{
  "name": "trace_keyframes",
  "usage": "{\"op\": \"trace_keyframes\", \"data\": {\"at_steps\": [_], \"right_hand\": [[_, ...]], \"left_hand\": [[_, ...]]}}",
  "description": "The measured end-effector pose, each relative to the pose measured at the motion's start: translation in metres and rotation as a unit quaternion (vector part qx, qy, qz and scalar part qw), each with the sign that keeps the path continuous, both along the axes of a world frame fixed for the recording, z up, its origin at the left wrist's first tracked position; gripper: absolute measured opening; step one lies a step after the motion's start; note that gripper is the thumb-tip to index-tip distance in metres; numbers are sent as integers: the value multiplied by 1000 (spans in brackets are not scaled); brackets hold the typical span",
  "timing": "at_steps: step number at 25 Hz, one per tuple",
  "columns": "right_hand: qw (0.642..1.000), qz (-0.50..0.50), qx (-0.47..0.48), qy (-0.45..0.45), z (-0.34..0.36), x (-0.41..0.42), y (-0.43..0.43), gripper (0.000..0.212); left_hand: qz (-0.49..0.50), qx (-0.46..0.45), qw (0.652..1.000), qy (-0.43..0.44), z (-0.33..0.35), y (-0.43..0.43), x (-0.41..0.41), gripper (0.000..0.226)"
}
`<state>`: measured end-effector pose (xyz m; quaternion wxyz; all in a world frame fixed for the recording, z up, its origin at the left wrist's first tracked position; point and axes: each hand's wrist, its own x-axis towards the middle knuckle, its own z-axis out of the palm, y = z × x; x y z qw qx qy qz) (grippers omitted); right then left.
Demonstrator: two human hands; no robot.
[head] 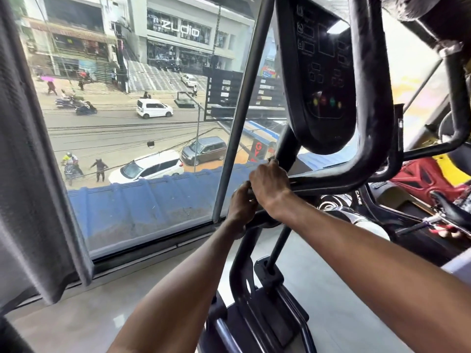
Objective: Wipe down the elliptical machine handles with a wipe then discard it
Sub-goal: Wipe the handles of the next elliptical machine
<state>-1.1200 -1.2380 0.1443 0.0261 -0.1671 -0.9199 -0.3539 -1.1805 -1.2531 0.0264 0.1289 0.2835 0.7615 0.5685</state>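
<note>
Gripping the elliptical handle (331, 180)
I saw the left hand (241, 203) and right hand (270, 185) touching, each curled round that black bar under the console (321, 72); I could not make out the wipe.

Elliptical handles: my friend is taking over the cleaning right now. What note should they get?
Left hand: grips the handle bar below the console.
Right hand: curled over the same bar, right beside the left hand.
Wipe: not clearly visible, probably hidden under the hands.
Done: cannot tell which parts are already wiped.
Left: probably the other handles, then discard the wipe. No bin is in view.
</note>
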Motion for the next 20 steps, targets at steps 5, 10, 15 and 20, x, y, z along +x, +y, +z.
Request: {"op": "trace_keyframes", "data": {"at_steps": [5, 10, 15, 20], "right_hand": [[1000, -13, -25, 12, -56, -35, 20, 33], [981, 98, -93, 141, -78, 12, 14, 21], [661, -46, -468, 585, -137, 53, 36, 14], [186, -175, -688, 679, -114, 29, 36, 9]], "left_hand": [[-6, -14, 998, -67, 5, -8, -1, 34], [-19, 71, 993, -92, 6, -17, -7, 33], [-48, 75, 993, -83, 30, -24, -6, 69], [-51, 57, 995, -60, 55, -16, 24, 70]]}}
